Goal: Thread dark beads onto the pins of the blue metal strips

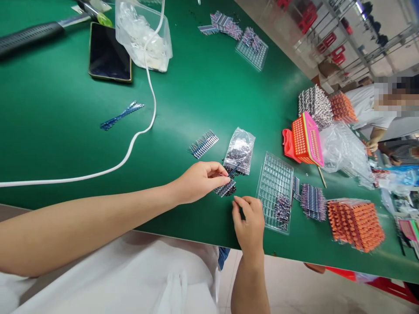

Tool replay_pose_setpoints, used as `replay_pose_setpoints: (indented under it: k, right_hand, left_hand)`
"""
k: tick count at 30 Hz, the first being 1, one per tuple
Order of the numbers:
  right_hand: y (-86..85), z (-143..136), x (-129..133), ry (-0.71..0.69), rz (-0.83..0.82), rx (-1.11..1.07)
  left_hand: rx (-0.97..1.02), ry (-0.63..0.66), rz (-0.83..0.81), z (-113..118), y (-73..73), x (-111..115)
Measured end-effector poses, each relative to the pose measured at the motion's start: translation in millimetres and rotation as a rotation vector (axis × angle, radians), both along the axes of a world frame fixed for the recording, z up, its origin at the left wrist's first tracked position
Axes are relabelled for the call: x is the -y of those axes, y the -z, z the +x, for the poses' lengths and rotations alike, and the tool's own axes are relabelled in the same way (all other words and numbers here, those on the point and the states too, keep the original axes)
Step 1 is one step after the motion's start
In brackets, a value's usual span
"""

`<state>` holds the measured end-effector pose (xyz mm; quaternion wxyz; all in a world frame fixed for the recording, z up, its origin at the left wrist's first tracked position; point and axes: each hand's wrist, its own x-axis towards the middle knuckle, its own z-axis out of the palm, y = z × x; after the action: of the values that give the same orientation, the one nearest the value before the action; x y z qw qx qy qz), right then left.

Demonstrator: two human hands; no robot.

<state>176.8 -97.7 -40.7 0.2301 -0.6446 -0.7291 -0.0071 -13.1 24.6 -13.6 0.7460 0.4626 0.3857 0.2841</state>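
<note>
Near the center of the frame, the left hand point(203, 181) pinches a small strip of parts point(224, 188) between thumb and fingers, over a scatter of black beads point(231, 191). The right hand point(251, 220) is just below and to the right, fingers bent and thumb and forefinger nearly meeting; whether it grips something tiny, I cannot tell.

A clear bag point(240, 150) crowds the beads from above, and a clear compartment tray point(270, 187) lies close on the right hand's right side, dark parts heaped in its lower right. Another strip point(203, 144) lies above the left hand.

At right are bundled strips point(312, 202), an orange stack point(355, 224) and a pink-rimmed basket point(307, 138). A white cable point(131, 148) curves through the left side, below a phone point(110, 53) and a plastic tub point(144, 37) at upper left.
</note>
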Motion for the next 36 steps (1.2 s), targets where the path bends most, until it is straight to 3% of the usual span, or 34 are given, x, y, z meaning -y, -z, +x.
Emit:
replay_pose_setpoints:
  k: [5, 20, 33, 36]
  right_hand:
    - [8.2, -3.9, -3.2, 0.0, 0.008, 0.037]
    - [11.5, -5.0, -2.7, -0.017, -0.007, 0.087]
    - [7.3, -8.6, -13.7, 0.031, -0.081, 0.016]
    - [3.9, -11.7, -11.8, 0.07, -0.074, -0.11]
  left_hand:
    - [-0.001, 0.007, 0.009, 1.3, 2.7, 0.0]
    - [-0.022, 0.042, 0.039, 1.6, 6.4, -0.2]
    - [-0.032, 0.06, 0.052, 1.2, 0.8, 0.8]
    - [-0.055, 0.085, 0.077, 0.5, 0.2, 0.7]
